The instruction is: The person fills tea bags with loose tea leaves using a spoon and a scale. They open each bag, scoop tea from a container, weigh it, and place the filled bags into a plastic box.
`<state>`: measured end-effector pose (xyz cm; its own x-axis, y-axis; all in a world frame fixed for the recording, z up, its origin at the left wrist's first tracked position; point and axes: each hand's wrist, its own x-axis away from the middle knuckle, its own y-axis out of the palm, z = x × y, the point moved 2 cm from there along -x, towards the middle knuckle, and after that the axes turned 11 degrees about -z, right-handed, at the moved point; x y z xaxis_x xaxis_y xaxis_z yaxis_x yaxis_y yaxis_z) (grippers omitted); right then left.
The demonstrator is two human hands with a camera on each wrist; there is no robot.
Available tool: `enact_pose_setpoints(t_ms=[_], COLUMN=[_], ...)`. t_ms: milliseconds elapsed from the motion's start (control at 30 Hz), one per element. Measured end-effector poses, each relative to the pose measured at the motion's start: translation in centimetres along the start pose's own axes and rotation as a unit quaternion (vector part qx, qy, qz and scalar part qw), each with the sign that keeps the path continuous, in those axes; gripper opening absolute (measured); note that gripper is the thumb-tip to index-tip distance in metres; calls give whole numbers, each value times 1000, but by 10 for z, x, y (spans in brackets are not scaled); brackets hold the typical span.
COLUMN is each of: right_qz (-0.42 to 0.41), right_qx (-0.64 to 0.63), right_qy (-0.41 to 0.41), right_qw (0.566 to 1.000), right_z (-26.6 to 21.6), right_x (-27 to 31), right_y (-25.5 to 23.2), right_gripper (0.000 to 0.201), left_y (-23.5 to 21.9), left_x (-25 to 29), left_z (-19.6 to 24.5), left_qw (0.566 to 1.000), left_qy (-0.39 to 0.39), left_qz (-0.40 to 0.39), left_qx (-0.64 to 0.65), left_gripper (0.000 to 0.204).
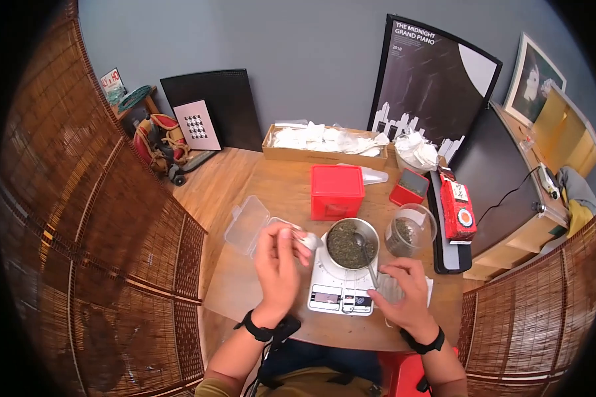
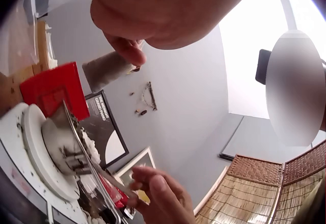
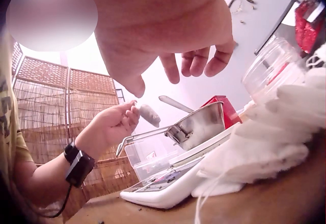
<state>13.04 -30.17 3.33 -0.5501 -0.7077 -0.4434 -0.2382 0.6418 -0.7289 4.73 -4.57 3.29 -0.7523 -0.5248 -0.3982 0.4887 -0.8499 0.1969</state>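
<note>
My left hand (image 1: 277, 268) pinches a filled white tea bag (image 3: 149, 115) by its top, left of a metal pan (image 3: 196, 127). The bag (image 2: 106, 71) hangs tilted from the fingertips in the left wrist view. Dark dried tea leaves (image 1: 344, 248) fill much of the pan, which sits on a white kitchen scale (image 1: 319, 281). A metal spoon (image 1: 371, 271) leans in the leaves, handle toward me. Right of the pan handle, my right hand (image 1: 404, 291) hovers with fingers spread and loosely bent, holding nothing. Flat white empty tea bags (image 3: 265, 152) with strings lie beneath it.
Behind the pan stands a red tin (image 1: 338, 192). A clear tub (image 1: 410, 231) with some leaves is at right, near a small red box (image 1: 409, 187) and a red packet (image 1: 457, 208). An open clear plastic box (image 1: 248, 225) lies left; a cardboard tray (image 1: 324, 155) of white bags is behind.
</note>
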Motion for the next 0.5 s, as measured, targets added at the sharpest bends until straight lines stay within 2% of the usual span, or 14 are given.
enact_pose_setpoints(t_ms=[33,133,200,400,500], right_qz=[7,6,12,8,3], right_qx=[1,-4,-14,-4,3], right_qy=[5,19,24,25,26], right_qw=[1000,1000,1000,1000,1000], right_z=[3,1,-1,-8,-8], right_x=[5,13,15,16,17], right_y=[1,0,0,-4,-3], right_gripper=[52,51,50,48,48], left_y=[-13,-46,-62,-72,-73], left_x=[-3,-13,-16,-22,-25], left_z=[2,5,-2,-33,-44], left_qw=[999,996,997,989,985], left_qy=[16,13,-1,-130,-140], left_qz=[35,75,68,4,-9], left_qx=[-10,-42,-39,-67,-103], left_gripper=[19,19,18,20,20])
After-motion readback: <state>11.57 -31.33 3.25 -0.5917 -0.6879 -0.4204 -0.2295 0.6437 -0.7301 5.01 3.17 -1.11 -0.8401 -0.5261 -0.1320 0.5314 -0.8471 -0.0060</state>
